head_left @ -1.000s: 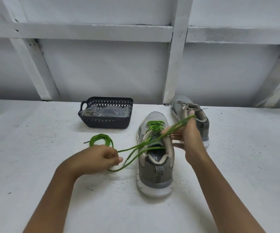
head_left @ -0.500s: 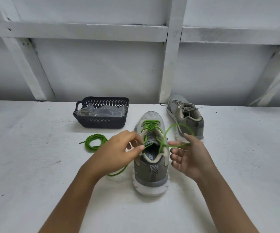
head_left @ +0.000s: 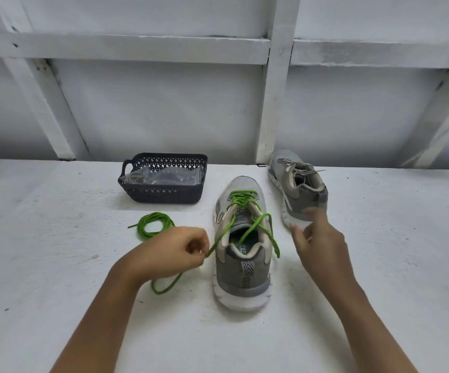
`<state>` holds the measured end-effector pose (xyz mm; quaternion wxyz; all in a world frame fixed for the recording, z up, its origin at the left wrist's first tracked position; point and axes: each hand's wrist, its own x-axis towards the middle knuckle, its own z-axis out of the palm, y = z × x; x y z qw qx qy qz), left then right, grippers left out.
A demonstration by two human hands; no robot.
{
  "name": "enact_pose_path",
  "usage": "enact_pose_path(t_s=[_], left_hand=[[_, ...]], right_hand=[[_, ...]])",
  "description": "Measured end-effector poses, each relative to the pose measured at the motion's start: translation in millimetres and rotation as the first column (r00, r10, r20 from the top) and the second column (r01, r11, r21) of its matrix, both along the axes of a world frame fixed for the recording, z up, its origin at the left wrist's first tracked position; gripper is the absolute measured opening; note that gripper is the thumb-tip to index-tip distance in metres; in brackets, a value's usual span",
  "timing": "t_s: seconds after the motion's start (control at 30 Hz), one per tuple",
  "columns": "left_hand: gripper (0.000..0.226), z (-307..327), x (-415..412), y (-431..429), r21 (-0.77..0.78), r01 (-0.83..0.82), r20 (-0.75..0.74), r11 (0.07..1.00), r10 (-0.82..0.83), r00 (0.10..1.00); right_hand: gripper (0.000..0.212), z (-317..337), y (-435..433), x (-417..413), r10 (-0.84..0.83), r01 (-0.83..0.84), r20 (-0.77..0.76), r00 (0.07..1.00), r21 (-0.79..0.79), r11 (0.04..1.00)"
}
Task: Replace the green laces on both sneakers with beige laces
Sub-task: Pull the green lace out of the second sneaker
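A grey sneaker [head_left: 242, 265] stands in front of me, heel toward me, with a green lace [head_left: 241, 200] still threaded through its front eyelets. My left hand [head_left: 169, 251] pinches one end of that lace just left of the shoe. The other end hangs loose over the shoe's right side. My right hand [head_left: 317, 238] hovers open to the right of the shoe, holding nothing. A second grey sneaker [head_left: 298, 187] with a beige lace stands behind, near the wall. A coiled green lace [head_left: 152, 226] lies on the table to the left.
A dark plastic basket [head_left: 164, 192] with clear plastic bags inside stands at the back left. A white wall with beams rises behind the white table [head_left: 56, 265].
My right hand has let go of the lace and opened, moving right. My left hand has pulled its lace end down to the left of the shoe.
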<state>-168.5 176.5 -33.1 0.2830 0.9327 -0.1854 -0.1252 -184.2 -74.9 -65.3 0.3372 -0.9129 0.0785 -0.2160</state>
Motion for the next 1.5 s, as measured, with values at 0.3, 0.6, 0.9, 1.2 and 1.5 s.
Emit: enact_pose_path(t_s=[0.3,0.6,0.9,1.2,1.5], left_hand=[[0.009,-17,22,13,-0.005,-0.329,0.236,0.944,0.320,0.917],[0.036,-55,41,26,0.109,-0.384,0.219,0.917,0.355,0.909],[0.029,-61,56,40,0.135,-0.431,0.288,0.892,0.381,0.879],[0.029,-59,72,65,0.182,-0.496,0.330,0.849,0.423,0.844],[0.026,-10,45,18,-0.184,-0.381,0.446,0.906,0.422,0.789]], right_hand=[[0.018,11,15,20,0.493,-0.504,0.212,0.844,-0.007,0.864],[0.012,-5,-6,21,-0.049,0.044,-0.243,0.969,-0.025,0.999],[0.027,0,-3,14,-0.087,0.031,-0.256,0.963,-0.214,0.976],[0.027,4,-1,12,-0.077,0.037,-0.208,0.975,-0.192,0.981],[0.019,32,9,19,0.169,-0.155,-0.169,0.971,0.091,0.984]])
